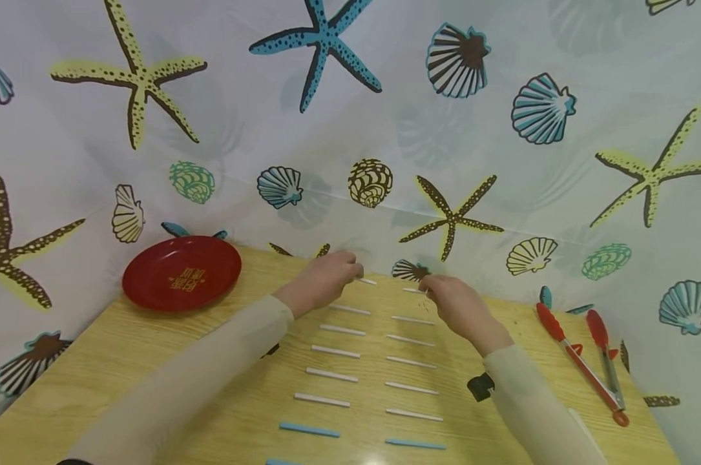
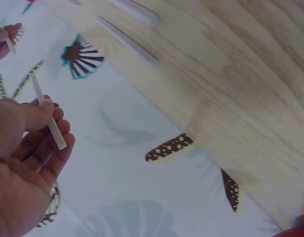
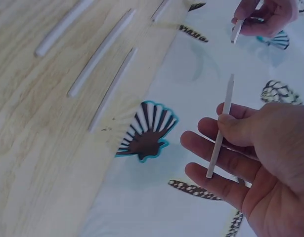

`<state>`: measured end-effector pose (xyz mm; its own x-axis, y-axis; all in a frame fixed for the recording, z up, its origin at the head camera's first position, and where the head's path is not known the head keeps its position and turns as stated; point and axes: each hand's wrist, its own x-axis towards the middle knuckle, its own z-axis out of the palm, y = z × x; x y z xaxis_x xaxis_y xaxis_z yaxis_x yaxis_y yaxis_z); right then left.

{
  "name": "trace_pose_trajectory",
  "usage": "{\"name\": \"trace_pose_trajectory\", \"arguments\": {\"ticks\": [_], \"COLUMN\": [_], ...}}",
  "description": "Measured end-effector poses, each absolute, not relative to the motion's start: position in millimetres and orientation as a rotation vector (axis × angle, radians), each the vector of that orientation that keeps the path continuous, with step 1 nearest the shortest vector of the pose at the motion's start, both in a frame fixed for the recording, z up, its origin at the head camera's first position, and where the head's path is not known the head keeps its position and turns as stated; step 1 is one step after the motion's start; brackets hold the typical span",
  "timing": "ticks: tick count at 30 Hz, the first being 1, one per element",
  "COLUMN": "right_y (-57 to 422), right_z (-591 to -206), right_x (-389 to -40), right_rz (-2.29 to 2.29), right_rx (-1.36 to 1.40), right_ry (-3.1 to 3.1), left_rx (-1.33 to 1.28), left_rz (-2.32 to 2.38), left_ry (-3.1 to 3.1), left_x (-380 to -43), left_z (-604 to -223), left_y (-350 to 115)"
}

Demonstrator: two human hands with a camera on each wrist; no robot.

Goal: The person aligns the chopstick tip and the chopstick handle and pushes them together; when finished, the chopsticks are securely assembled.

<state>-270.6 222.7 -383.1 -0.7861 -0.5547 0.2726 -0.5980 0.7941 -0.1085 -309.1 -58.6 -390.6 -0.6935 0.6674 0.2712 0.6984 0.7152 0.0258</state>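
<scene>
At the far side of the table, my left hand [image 1: 329,278] pinches a slim white stick [image 2: 57,134] between thumb and fingers. My right hand [image 1: 457,309] holds another slim white stick [image 3: 215,159] the same way, a short distance to the right; one end of it narrows to a tip. Both held sticks are up off the tabletop. Nearer to me lie two columns of similar white sticks, a left column [image 1: 335,352] and a right column [image 1: 411,361], each roughly parallel and spaced apart. Blue sticks [image 1: 309,429] lie at the near end of the columns.
A red oval plate [image 1: 152,274] with gold characters stands at the back left of the wooden table [image 1: 240,426]. Two red-tipped tongs [image 1: 588,374] lie at the right edge. Behind the table hangs a white cloth [image 1: 350,135] printed with starfish and shells.
</scene>
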Motion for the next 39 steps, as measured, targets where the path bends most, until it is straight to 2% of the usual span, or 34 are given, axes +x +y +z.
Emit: {"name": "trace_pose_trajectory", "arguments": {"ticks": [10, 16, 39], "right_y": [208, 204, 200], "right_z": [-370, -365, -369], "right_x": [-227, -211, -206], "right_rz": [0.192, 0.158, 0.130], "right_rx": [1.004, 1.002, 1.040], "right_ry": [-2.727, -2.707, -2.683], "left_rx": [-1.219, -1.263, -1.295], "left_rz": [-0.397, -0.456, -0.531], "left_ry": [-2.585, -2.551, -2.488], "left_x": [-261, -243, -238], "left_z": [-378, -373, -375], "left_y": [-64, -63, -65]}}
